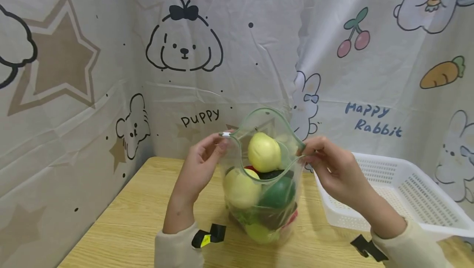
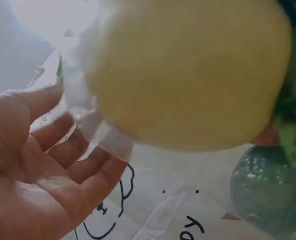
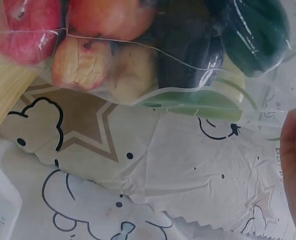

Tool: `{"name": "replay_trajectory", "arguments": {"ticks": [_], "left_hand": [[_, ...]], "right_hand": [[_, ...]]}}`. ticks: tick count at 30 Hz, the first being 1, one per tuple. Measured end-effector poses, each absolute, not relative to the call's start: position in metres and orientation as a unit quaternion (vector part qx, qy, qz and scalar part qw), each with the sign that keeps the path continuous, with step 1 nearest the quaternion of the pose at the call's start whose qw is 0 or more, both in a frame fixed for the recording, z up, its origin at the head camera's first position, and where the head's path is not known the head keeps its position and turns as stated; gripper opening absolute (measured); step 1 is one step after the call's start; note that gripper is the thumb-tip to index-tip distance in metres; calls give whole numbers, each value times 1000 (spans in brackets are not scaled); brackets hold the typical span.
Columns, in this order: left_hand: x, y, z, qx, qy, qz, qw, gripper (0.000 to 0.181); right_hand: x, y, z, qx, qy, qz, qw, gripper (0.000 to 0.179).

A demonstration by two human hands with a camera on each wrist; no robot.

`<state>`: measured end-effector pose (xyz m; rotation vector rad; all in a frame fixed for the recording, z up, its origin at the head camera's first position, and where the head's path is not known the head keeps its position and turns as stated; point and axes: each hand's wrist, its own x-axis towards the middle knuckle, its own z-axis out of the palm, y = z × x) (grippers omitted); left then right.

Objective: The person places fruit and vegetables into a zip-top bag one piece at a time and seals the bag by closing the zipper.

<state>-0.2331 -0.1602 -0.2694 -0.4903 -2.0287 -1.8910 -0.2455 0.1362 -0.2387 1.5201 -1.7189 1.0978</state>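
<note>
A clear zip bag [image 1: 263, 116] with a green seal strip stands on the table, its mouth spread wide. My left hand [image 1: 200, 161] pinches the left corner of the mouth, right by a white slider [image 1: 226, 135]. At the opposite corner my right hand [image 1: 335, 171] pinches the rim between thumb and fingers. Inside, a yellow pear [image 1: 264, 152] lies on top, above another pale yellow fruit [image 1: 242, 190] and a dark green vegetable [image 1: 278, 193]. The right wrist view shows red fruits [image 3: 25, 32] and a dark purple item [image 3: 185, 45] through the plastic.
A white perforated basket [image 1: 337, 214] stands on the wooden table [image 1: 129, 210] to the right, behind my right forearm. A printed cloth [image 1: 237, 54] hangs close behind the table and along its left side.
</note>
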Motion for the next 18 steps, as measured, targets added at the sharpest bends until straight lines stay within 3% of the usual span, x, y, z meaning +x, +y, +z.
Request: {"name": "replay_trajectory", "arguments": {"ticks": [1,6,9,14,18], "left_hand": [[-231,-160,-268,-169,-714,-657,174,22],[-229,-156,-265,-138,-716,-634,258,13],[-231,-158,-266,-100,-714,-626,298,10],[-233,-159,-268,-99,-726,-608,305,8],[-231,-152,-267,-148,-739,-587,295,8]], "right_hand": [[-245,137,-238,565,-649,413,299,6],[-245,145,-233,471,-715,362,369,31],[-251,154,-229,398,-757,312,414,31],[-263,167,-230,346,-786,268,437,28],[-268,176,-234,317,-817,247,413,29]]}}
